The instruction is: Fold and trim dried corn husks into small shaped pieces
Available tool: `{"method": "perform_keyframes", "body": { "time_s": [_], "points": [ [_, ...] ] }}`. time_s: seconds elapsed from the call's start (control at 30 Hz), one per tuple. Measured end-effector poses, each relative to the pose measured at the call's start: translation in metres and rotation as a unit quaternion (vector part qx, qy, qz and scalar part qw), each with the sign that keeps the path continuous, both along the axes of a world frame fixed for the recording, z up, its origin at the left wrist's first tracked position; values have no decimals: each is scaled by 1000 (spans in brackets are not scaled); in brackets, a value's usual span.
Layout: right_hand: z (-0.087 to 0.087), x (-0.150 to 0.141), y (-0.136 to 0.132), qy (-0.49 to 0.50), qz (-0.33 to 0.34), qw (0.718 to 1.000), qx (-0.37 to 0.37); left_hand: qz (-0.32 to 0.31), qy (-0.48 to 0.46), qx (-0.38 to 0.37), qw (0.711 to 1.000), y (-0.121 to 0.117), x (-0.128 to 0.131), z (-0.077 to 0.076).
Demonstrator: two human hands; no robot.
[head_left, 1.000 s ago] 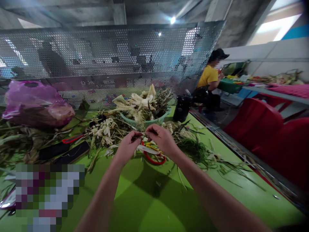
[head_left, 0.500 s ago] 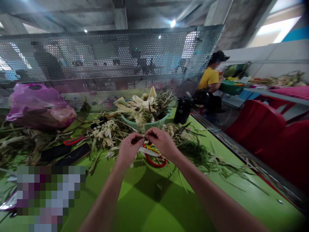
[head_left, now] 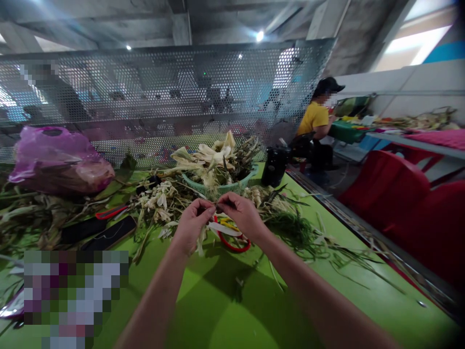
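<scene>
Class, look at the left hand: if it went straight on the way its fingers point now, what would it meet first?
The left hand would probably meet the right hand first, at its fingertips. The two look almost touching, though depth between them is hard to judge.

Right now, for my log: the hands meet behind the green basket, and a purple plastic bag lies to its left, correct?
Not behind: the head view shows left hand and right hand meeting in front of the green basket; the purple plastic bag is to its left.
</scene>
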State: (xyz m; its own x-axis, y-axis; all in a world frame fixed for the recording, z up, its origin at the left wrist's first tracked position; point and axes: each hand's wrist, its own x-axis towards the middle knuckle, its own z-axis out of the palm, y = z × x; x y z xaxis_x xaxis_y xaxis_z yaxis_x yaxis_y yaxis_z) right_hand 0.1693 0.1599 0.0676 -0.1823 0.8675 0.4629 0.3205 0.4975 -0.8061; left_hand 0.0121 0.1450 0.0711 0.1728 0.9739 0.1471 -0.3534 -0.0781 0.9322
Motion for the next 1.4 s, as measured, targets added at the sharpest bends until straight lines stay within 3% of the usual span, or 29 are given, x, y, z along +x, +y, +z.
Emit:
{"method": "perform_keyframes", "body": {
  "time_s": [0.23, 0.47, 0.6, 0.77, 1.2, 1.4],
  "points": [
    [-4, 0, 3, 35, 15, 999, -24, -24, -9, -8, 1000, 1, -2, 0],
    [17, 8, -4, -63, -42, 992, 104, 29, 74, 36, 996, 8, -3, -6],
    [21, 7, -9, -86, -24, 994, 61, 38, 115, 43, 992, 10, -5, -8],
    [13, 2, -8, -9, 4, 1000, 19, 57, 146, 42, 987, 11, -5, -11],
    [9, 5, -2, 29, -53, 998, 18, 27, 83, -6, 996, 10, -5, -11],
    [13, 2, -7, 38, -12, 999, 11, 49, 83, 4, 995, 9, -3, -9]
  ]
}}
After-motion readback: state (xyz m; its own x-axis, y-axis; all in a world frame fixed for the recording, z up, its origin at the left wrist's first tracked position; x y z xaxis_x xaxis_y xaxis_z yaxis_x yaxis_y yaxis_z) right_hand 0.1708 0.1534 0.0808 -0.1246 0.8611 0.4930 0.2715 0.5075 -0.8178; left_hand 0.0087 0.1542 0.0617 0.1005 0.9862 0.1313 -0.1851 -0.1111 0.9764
